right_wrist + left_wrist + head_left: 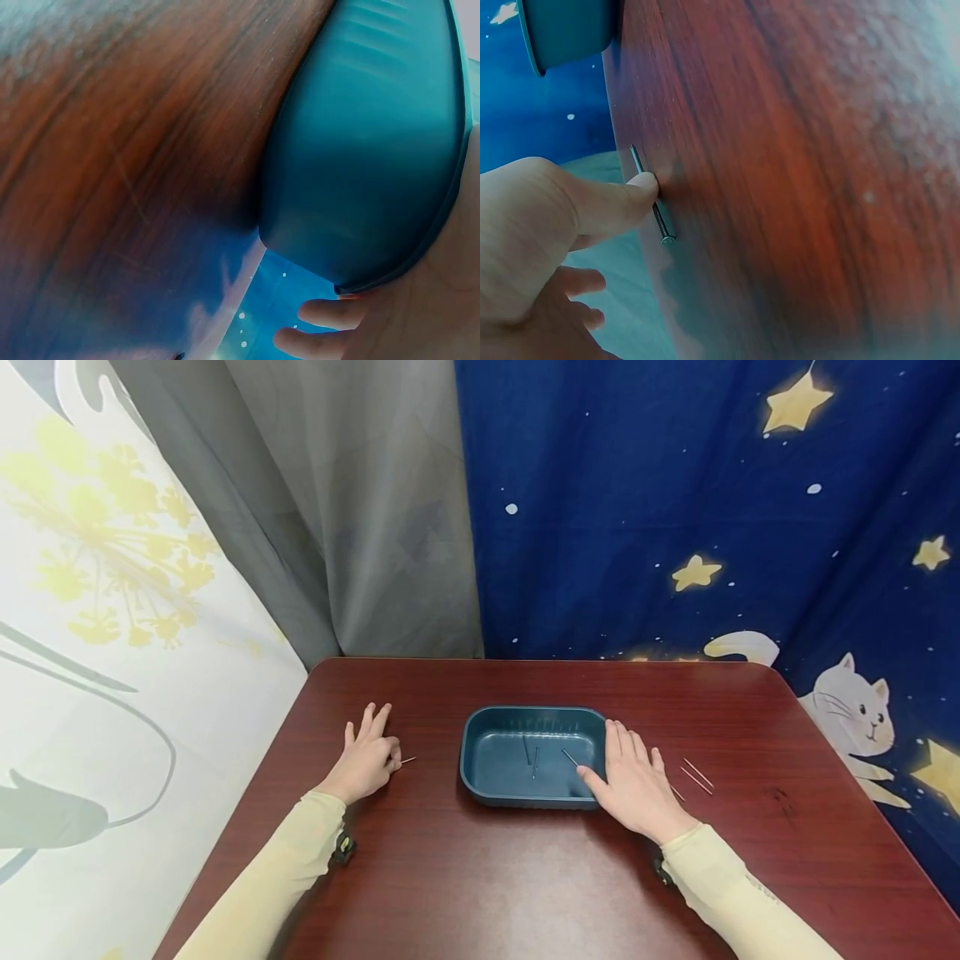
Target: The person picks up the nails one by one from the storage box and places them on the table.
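My left hand [363,766] is low over the left of the table, pinching a thin nail [661,217] between thumb and index finger. Its flat head sticks out on one side of the thumb and its tip on the other, close to the wood. The other fingers are spread. My right hand [636,782] rests along the right rim of a teal plastic tray [480,793], fingers straight and thumb over the inner side. Inside lie loose nails [536,763], and another nail [570,757] reaches to the right thumb tip.
To the right of the tray, several thin nails [697,777] lie on the reddish-brown wooden table [495,868], one partly hidden by the right hand. A grey curtain [397,527] and a blue starry curtain [600,527] hang behind the table's far edge.
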`<state>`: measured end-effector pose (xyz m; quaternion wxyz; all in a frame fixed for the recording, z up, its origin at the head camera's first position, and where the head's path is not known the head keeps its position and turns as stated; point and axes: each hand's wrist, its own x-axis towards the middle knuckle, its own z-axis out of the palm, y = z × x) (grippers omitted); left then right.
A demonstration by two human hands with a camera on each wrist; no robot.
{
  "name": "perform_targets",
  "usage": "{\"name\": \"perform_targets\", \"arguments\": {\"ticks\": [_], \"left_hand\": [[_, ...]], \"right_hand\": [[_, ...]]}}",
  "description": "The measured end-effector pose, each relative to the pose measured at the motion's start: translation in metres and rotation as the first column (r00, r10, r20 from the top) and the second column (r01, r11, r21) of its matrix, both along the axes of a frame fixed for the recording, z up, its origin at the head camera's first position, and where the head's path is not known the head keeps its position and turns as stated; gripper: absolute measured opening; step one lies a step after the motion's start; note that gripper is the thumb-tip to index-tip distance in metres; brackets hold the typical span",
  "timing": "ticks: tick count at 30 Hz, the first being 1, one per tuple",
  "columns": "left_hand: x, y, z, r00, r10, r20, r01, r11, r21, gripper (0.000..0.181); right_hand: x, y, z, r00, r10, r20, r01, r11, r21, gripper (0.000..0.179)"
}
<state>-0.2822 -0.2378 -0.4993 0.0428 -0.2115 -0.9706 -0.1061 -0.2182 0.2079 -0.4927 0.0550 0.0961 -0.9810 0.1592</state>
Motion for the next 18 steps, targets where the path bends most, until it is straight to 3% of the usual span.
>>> {"name": "perform_targets", "arguments": {"ticks": [12, 18], "left_hand": [[0.0015, 0.0011, 0.0036, 1.000, -0.020, -0.010, 0.020, 1.000, -0.012, 0.031], [0.0002, 0.0010, 0.0087, 1.000, -0.009, 0.016, 0.008, 1.000, 0.012, 0.027]], "right_hand": [[0.0017, -0.0003, 0.0018, 1.000, -0.001, 0.009, 0.001, 1.000, -0.003, 0.096], [0.0008, -0.0012, 0.0036, 1.000, -0.002, 0.016, 0.002, 1.000, -0.003, 0.096]]}}
